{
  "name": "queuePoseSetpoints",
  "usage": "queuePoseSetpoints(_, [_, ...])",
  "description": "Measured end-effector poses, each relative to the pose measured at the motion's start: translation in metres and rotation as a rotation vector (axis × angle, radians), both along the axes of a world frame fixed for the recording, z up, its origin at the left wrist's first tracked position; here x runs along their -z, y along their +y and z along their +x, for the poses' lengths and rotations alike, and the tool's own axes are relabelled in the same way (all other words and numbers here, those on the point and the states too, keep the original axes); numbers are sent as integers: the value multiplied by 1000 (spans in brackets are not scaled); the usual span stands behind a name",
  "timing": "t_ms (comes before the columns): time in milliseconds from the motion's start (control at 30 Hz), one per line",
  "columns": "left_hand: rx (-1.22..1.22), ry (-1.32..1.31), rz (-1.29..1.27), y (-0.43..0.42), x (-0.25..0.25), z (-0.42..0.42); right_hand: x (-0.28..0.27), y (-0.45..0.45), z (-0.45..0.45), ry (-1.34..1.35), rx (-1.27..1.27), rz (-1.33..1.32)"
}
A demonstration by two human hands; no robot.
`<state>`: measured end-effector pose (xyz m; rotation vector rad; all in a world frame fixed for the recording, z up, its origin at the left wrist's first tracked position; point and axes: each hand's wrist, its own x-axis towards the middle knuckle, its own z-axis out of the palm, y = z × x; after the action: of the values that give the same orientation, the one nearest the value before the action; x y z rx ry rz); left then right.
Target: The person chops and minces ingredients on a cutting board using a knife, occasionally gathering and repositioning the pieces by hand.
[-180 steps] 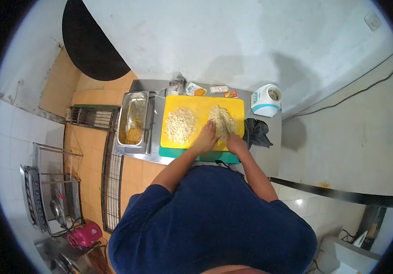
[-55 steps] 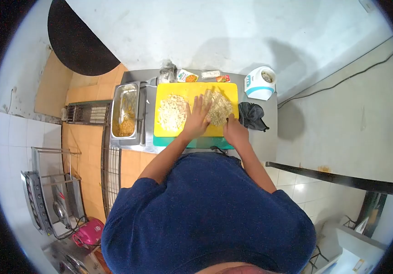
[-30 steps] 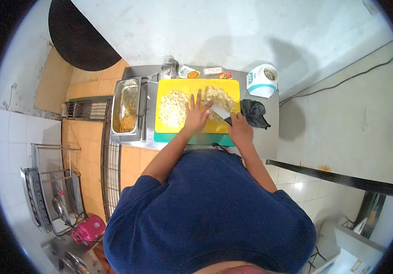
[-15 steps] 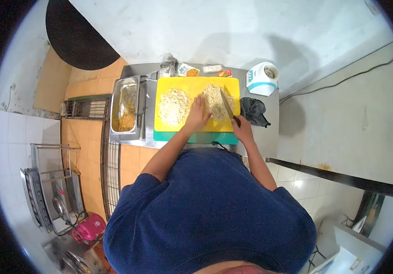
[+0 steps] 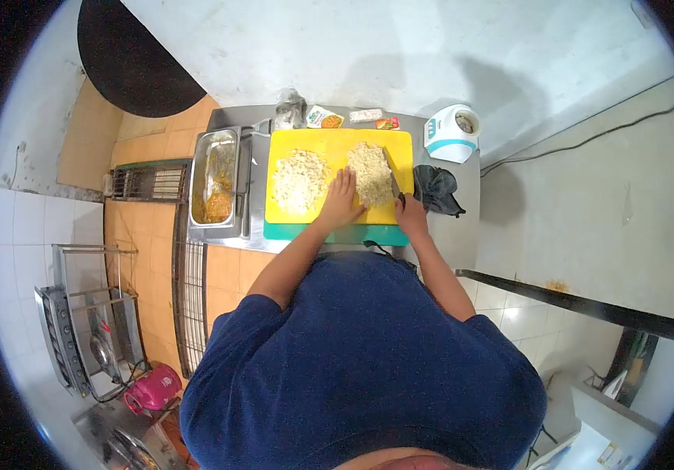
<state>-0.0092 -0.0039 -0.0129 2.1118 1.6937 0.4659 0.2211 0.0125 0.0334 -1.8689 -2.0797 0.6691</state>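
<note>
A yellow cutting board (image 5: pixel 340 140) lies over a green board (image 5: pixel 305 233) on the metal table. On it are a left pile of pale chopped pieces (image 5: pixel 299 182) and a finer chopped pile (image 5: pixel 370 172) at the right. My left hand (image 5: pixel 341 202) rests between the two piles, fingers stretched out and touching the finer pile's left edge. In my right hand (image 5: pixel 410 213) is the dark handle of a knife (image 5: pixel 392 174), its blade along the right side of the finer pile.
A steel tray (image 5: pixel 215 178) with orange-yellow food stands left of the boards. A black bag (image 5: pixel 436 188) and a white-and-blue appliance (image 5: pixel 452 133) are at the right. Behind the boards lie a clear plastic bag (image 5: pixel 290 110) and small packets (image 5: pixel 324 117).
The knife has swung from lying across the board at the finer pile to its right side. That pile is now gathered into a narrower block. My left hand is less spread.
</note>
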Motion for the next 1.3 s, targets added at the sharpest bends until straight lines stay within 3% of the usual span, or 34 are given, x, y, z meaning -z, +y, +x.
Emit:
queuePoseSetpoints(200, [-15, 15, -17, 1, 4, 1, -33, -3, -15, -21, 0, 14])
queuePoseSetpoints(367, [-21, 23, -43, 3, 5, 2, -18, -8, -21, -67, -14, -61])
queuePoseSetpoints(600, [-2, 29, -88, 3, 1, 0, -64, 19, -26, -162, -57, -189])
queuePoseSetpoints(700, [-17, 11, 47, -1, -3, 2, -90, 19, -29, -197, -109, -211])
queuePoseSetpoints(800, [-25, 40, 29, -1, -7, 4, -76, 18, -27, -220, -136, -182])
queuePoseSetpoints(900, [-26, 66, 28, -1, -7, 5, -56, 15, -34, -273, -141, -362])
queuePoseSetpoints(1033, [-11, 97, -71, 1, -9, 4, -14, 3, -27, -151, -160, -279])
queuePoseSetpoints(1300, [0, 92, 83, -1, 1, 1, -60, 12, -30, -139, -151, -292])
